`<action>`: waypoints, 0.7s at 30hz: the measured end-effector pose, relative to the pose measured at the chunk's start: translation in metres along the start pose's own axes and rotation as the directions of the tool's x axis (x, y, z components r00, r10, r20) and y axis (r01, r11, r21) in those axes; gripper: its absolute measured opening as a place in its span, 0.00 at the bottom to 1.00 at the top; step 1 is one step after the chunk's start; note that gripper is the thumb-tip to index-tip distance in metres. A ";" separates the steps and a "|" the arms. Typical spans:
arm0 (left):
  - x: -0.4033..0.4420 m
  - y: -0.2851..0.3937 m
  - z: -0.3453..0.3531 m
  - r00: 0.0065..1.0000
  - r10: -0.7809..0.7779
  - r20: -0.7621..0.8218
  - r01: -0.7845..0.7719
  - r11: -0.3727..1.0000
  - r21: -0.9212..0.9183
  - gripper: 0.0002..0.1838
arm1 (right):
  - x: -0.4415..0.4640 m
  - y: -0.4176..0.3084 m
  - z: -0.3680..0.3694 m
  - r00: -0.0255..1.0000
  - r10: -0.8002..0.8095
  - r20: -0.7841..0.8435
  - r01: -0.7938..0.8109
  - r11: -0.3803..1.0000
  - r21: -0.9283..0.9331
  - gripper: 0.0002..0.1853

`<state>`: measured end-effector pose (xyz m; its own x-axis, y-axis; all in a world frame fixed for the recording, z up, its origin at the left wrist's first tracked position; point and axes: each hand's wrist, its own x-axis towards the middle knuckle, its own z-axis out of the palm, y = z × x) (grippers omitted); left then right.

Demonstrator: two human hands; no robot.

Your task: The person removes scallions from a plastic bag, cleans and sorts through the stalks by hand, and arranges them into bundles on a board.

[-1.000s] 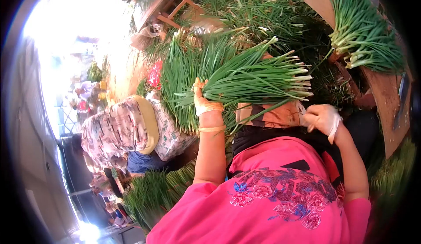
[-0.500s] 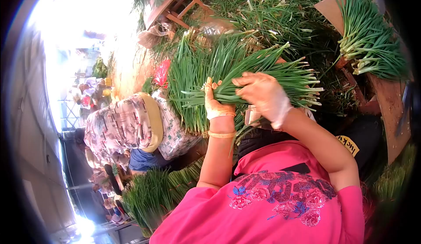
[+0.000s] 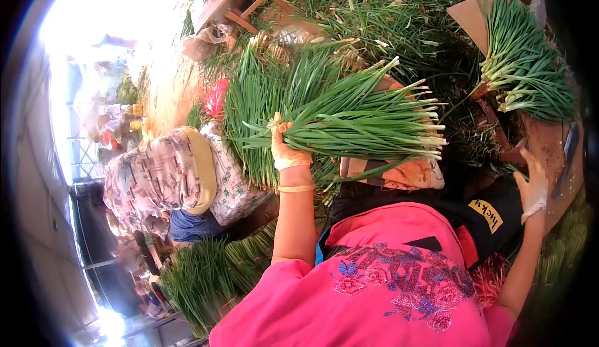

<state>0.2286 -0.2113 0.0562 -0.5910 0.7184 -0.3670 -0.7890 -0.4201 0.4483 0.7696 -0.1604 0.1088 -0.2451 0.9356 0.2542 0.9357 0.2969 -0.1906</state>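
Observation:
My left hand (image 3: pixel 286 146), in a thin pale glove, is closed around the leafy part of a bunch of garlic chives (image 3: pixel 362 125). The white cut ends fan out to the right, above an orange cloth (image 3: pixel 415 175) on my lap. Off to the right, my gloved right hand (image 3: pixel 533 185) is empty, its fingers apart, beside a wooden board (image 3: pixel 552 203). A dark knife (image 3: pixel 568 154) lies on that board. Beyond the right hand, another pile of chives (image 3: pixel 521 60) rests with its pale ends toward me.
Loose leaves and trimmings (image 3: pixel 380 10) cover the ground ahead. A large heap of chives (image 3: pixel 274 91) stands behind my left hand. Tied bundles (image 3: pixel 206 278) stand lower left, near a co-worker in a patterned top (image 3: pixel 156 172). A wooden stool (image 3: pixel 253 1) is at the top.
My right hand has left the chives and moved far right to beside the board. My left hand keeps hold of the bunch, and the view has shifted slightly.

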 end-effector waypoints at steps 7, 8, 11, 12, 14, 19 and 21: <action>-0.041 -0.011 0.052 0.989 0.047 0.138 -0.064 0.990 0.126 0.11 | 0.086 -0.165 0.002 0.948 -0.317 -0.029 0.289 0.817 0.500 0.18; -0.045 -0.011 0.056 0.991 0.058 0.122 -0.076 0.987 0.145 0.11 | 0.096 -0.188 0.008 0.919 -0.380 -0.106 0.376 0.760 0.530 0.18; -0.047 -0.010 0.053 0.956 0.046 0.288 -0.092 0.985 0.147 0.11 | 0.109 -0.247 0.029 0.843 -0.499 -0.198 0.535 0.749 0.390 0.16; -0.048 -0.010 0.053 0.938 0.043 0.343 -0.102 0.982 0.156 0.11 | 0.114 -0.261 0.035 0.808 -0.560 -0.184 0.579 0.697 0.423 0.14; -0.055 -0.010 0.057 0.935 0.051 0.350 -0.116 0.979 0.168 0.12 | 0.123 -0.284 0.044 0.706 -0.699 -0.114 0.637 0.556 0.534 0.12; -0.051 -0.003 0.053 0.970 0.082 0.229 -0.109 0.988 0.108 0.13 | 0.115 -0.265 0.011 0.868 -0.398 0.298 -0.413 -0.244 0.877 0.06; -0.035 0.003 0.034 0.974 0.083 0.213 -0.107 0.989 0.102 0.14 | 0.108 -0.229 -0.020 0.868 -0.101 0.487 -0.493 -0.300 0.817 0.08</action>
<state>0.2529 -0.2188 0.0983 -0.6055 0.7822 -0.1465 -0.6999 -0.4358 0.5659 0.5336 -0.1309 0.1988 -0.4309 0.8747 -0.2219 -0.3669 -0.3945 -0.8425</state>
